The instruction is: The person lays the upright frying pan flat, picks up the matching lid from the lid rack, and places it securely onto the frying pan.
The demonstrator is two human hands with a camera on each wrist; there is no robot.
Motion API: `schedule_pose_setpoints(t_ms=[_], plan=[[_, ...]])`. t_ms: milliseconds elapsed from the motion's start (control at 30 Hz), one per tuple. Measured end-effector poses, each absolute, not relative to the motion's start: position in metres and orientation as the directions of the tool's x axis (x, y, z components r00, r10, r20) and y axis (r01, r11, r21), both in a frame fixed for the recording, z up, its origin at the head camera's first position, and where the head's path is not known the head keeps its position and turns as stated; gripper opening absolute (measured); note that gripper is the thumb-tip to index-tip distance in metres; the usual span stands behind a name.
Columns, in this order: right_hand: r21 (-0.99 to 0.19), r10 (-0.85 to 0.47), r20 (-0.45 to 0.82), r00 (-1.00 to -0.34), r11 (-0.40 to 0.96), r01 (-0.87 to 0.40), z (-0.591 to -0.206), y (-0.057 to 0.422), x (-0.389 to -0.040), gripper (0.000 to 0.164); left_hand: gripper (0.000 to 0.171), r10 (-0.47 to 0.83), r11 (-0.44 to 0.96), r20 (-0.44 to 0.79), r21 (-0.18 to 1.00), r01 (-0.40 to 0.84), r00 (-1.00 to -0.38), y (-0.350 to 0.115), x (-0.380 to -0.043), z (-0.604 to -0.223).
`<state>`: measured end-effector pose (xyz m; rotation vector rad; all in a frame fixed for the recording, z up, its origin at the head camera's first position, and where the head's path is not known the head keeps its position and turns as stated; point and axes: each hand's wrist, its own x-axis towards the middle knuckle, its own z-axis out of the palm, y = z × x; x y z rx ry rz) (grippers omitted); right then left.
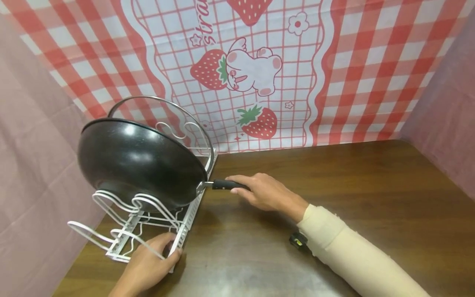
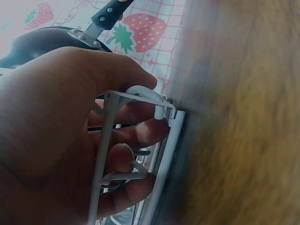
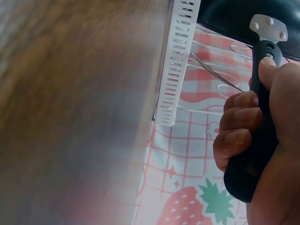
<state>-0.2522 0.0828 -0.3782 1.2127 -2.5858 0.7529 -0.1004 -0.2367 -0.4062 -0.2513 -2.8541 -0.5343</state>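
A black wok (image 1: 141, 161) sits tilted on edge between the wire dividers of a white pan rack (image 1: 191, 212), its rounded underside toward me. My right hand (image 1: 269, 194) grips the wok's black handle (image 1: 224, 185), which points right. In the right wrist view, fingers curl round that handle (image 3: 262, 136) and the thumb lies along it near the riveted metal bracket (image 3: 269, 29). At the rack's near end my left hand (image 1: 152, 262) holds the frame. The left wrist view shows its fingers wrapped about the white end bars (image 2: 164, 159).
Behind the wok stands a thin, round metal rim (image 1: 202, 131) in the rack. The rack rests at the left of a brown wooden table (image 1: 334, 177). A strawberry-print cloth (image 1: 256, 82) hangs at the back, pink cloth (image 1: 33, 136) at the left side.
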Motion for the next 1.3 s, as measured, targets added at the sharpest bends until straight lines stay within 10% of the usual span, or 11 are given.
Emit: schedule_pose_setpoints(t_ms=[1300], plan=[[-0.537,-0.525,0.293,-0.799,0.601,-0.592,-0.3791,0.0838,-0.2559,0.030,0.019,0.101,0.924,0.196,0.346,0.165,-0.975,-0.2435,-0.1040,-0.4050]])
